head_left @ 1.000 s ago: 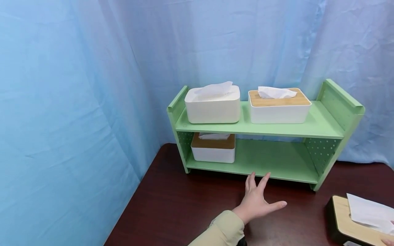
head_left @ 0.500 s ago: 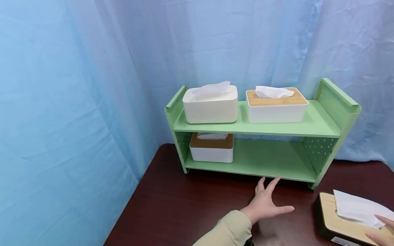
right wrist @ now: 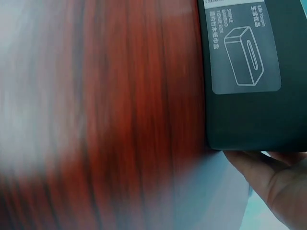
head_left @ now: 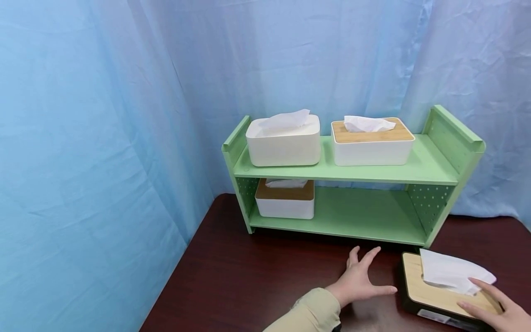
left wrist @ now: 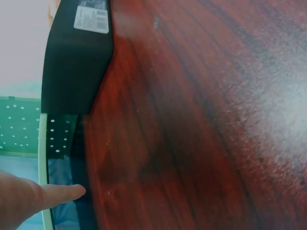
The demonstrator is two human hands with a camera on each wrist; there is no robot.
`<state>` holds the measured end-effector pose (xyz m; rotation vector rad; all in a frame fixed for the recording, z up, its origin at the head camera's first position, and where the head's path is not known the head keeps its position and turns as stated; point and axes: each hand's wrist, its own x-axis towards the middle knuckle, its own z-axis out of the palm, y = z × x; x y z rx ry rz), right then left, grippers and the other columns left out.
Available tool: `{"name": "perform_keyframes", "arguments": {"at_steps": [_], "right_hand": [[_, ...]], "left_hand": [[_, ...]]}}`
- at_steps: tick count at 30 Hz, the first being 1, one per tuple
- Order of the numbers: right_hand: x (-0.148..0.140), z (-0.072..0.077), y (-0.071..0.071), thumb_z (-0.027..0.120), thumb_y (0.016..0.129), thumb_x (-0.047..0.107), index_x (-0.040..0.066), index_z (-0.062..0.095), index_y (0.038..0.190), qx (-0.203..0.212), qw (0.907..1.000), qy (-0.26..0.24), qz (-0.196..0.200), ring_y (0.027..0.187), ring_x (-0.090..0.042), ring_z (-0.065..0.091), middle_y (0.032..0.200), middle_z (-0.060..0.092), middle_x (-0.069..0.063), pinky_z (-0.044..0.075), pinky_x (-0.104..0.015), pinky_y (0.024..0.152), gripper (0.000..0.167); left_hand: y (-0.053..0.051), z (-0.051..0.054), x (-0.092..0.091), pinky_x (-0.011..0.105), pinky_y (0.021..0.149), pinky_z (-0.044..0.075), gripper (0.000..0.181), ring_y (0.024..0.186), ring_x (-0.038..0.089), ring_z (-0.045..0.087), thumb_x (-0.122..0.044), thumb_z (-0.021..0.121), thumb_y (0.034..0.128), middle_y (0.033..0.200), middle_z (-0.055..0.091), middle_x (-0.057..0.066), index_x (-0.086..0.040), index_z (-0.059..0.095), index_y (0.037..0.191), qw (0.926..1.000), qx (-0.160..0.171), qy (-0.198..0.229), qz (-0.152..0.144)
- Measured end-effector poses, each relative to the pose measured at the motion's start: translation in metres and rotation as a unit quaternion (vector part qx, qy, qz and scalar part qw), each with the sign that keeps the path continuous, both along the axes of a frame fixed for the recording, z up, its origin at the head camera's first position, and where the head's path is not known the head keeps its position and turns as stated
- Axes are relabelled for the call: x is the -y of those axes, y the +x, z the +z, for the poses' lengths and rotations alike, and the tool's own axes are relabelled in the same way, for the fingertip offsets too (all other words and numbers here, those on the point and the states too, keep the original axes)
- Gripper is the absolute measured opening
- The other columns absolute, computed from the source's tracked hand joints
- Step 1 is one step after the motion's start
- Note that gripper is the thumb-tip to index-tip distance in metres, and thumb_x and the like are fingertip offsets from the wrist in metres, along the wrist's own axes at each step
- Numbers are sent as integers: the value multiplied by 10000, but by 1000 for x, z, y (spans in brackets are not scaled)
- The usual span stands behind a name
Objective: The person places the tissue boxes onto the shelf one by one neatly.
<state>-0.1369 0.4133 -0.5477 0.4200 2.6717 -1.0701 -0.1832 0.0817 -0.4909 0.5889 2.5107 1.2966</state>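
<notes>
A black tissue box [head_left: 431,293] with a pale wooden lid lies on the table at right, a white tissue rising from its slot. My right hand [head_left: 504,313] is at its right end, fingers extended over the lid in the head view; the right wrist view shows a digit against the box's end [right wrist: 256,120]. Left of the box, my left hand [head_left: 358,281] is spread, thumb toward the box with a small gap between. The left wrist view has one straight finger [left wrist: 62,192] and the box's dark side [left wrist: 72,67] apart from it.
A green two-tier shelf [head_left: 365,214] stands behind the hands. Its upper tier bears a white tissue box [head_left: 286,150] and a wood-lidded tissue box [head_left: 373,154]; another wood-lidded box [head_left: 286,207] sits below at left. Blue curtains [head_left: 103,138] surround the dark-red table [head_left: 232,286].
The black tissue box has slid left along the table, my right hand moving with it into view. My left hand has shifted right and slightly nearer, still spread. The shelf's boxes are unmoved.
</notes>
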Motion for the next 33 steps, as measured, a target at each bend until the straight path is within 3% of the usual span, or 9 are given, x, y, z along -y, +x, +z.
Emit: {"name": "perform_keyframes", "arguments": {"at_steps": [1,3,9,16,23,29,33], "right_hand": [[3,4,-1,556,860,611,34,-31,1506,164,9998,16,81,1268,-631,85,1440,27,-428,319,-658,871,1047],[8,9,-3,526,871,623,-3,-22,1491,311,9988,113,367,1236,-658,89,1419,2,-449,305,-686,873,1038],[33,17,-6,543,880,589,-11,97,1486,-32,9980,310,559,1203,-616,237,1380,124,-478,328,-656,884,963],[65,26,-11,539,865,620,2,147,1484,101,9974,239,666,1192,-604,312,1408,144,-453,382,-630,865,958],[83,27,-12,542,895,563,6,188,1487,-176,9959,105,885,1176,-534,389,1412,214,-425,420,-545,828,886],[94,22,-9,577,892,519,15,256,1467,-652,9938,201,878,1160,-515,403,1388,276,-419,416,-558,815,829],[96,21,-9,571,878,559,33,236,1480,-471,9943,260,920,1142,-514,441,1385,287,-422,435,-522,800,866]], "left_hand": [[0,-1,0,324,903,472,812,1378,337,287,-359,770,782,1538,142,97,-443,298,1437,10000,-23,-21,-18],[1,-3,-1,323,912,467,817,1380,328,284,-359,773,778,1535,144,108,-437,300,1439,9999,-52,-72,-54],[3,-9,-2,335,937,457,800,1384,288,289,-358,771,779,1532,167,109,-425,319,1435,9995,-105,-196,-214],[6,-16,-5,290,946,446,736,1349,237,349,-378,768,776,1494,244,131,-340,405,1415,9967,-595,-453,-328],[5,-24,-2,233,944,448,726,1394,265,309,-375,760,791,1543,193,184,-327,406,1423,9973,-385,-484,-393],[3,-31,7,219,974,428,706,1388,270,329,-371,767,786,1542,213,203,-279,445,1408,9973,-506,-356,-387],[4,-34,13,233,972,434,696,1360,266,377,-362,787,765,1538,235,188,-290,477,1384,9981,-525,-205,-268]]}}
